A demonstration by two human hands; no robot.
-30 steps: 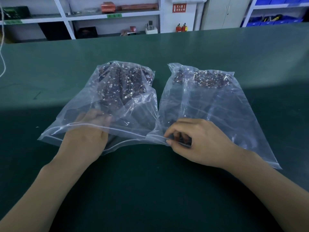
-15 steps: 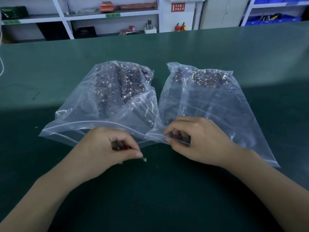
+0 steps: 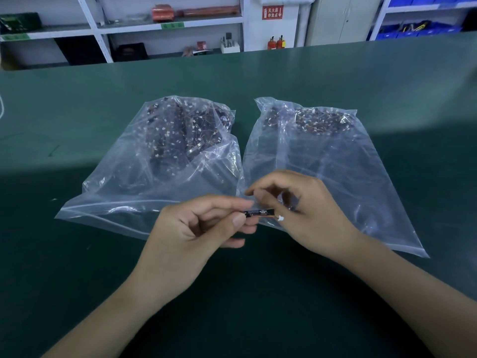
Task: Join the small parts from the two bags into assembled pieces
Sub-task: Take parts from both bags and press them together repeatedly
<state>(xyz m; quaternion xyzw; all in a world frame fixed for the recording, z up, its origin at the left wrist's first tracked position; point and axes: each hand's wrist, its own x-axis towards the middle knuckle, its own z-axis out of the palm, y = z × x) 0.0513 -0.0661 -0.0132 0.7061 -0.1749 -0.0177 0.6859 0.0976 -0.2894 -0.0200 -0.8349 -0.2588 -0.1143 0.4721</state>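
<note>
Two clear zip bags lie side by side on the green table (image 3: 77,280). The left bag (image 3: 144,182) holds a dark pile of small boards with white connectors. The right bag (image 3: 343,177) holds a pile of small wired parts at its far end. In front of the bags, my left hand (image 3: 196,228) pinches a small black strip board (image 3: 258,212) by one end between thumb and fingers. My right hand (image 3: 302,213) holds a small wired part with a white connector (image 3: 280,217) beside the board's free end; its fingers hide most of that part.
White shelving (image 3: 170,27) with boxes and tools stands beyond the table's far edge. Blue bins (image 3: 418,29) fill a rack at the back right. Two small red extinguishers (image 3: 276,43) sit by the wall. A white cord (image 3: 2,107) hangs at the left edge.
My left hand came out of the left bag holding a small board and moved right. My right hand left the right bag's mouth with a wired part and met the left hand.
</note>
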